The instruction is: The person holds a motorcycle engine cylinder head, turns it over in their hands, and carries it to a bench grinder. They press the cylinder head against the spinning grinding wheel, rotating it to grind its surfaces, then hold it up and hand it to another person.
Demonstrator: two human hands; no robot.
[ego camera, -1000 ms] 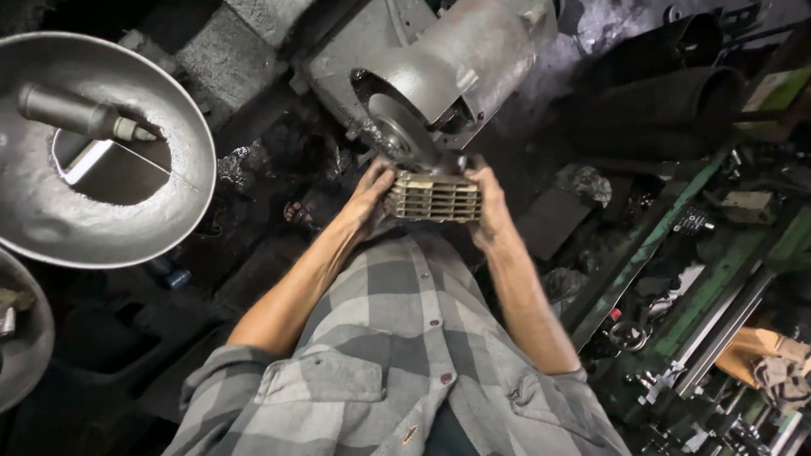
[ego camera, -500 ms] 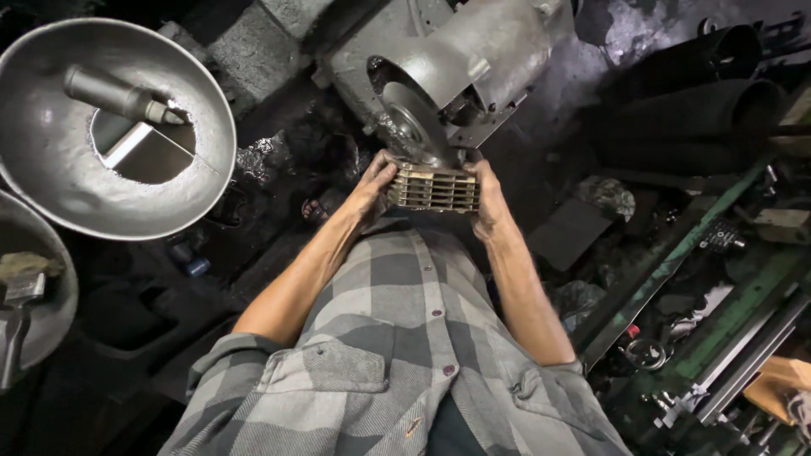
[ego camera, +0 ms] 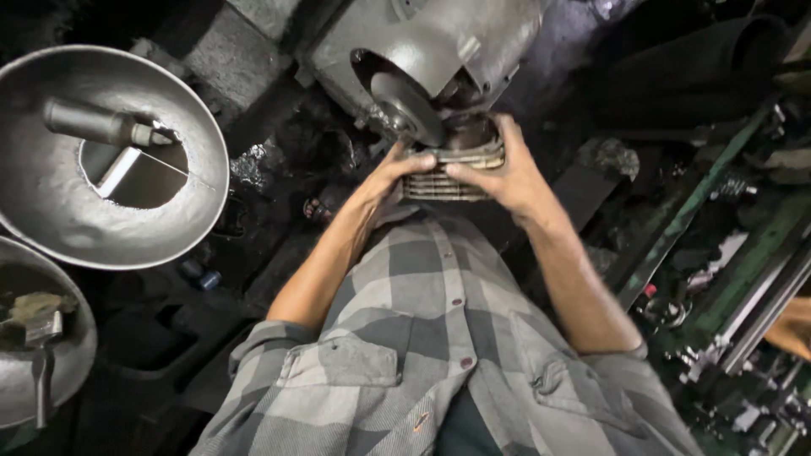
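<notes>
Both hands, left hand (ego camera: pixel 397 173) and right hand (ego camera: pixel 505 173), are gripping a grey finned metal cylinder block (ego camera: pixel 448 173), fingers wrapped around its ends, the grinding wheel (ego camera: pixel 410 110) sitting at eleven o'clock from it.

Dull ribbed metal block (ego camera: pixel 452 177), matt grey metal bowl (ego camera: pixel 51 211)

Two hands, left (ego camera: pixel 395 173) and right (ego camera: pixel 505 173), grip one finned cylinder (ego camera: pixel 448 173); one grinding wheel (ego camera: pixel 408 108) above them; two metal basins (ego camera: pixel 51 211) (ego camera: pixel 72 371) to their left.
</notes>
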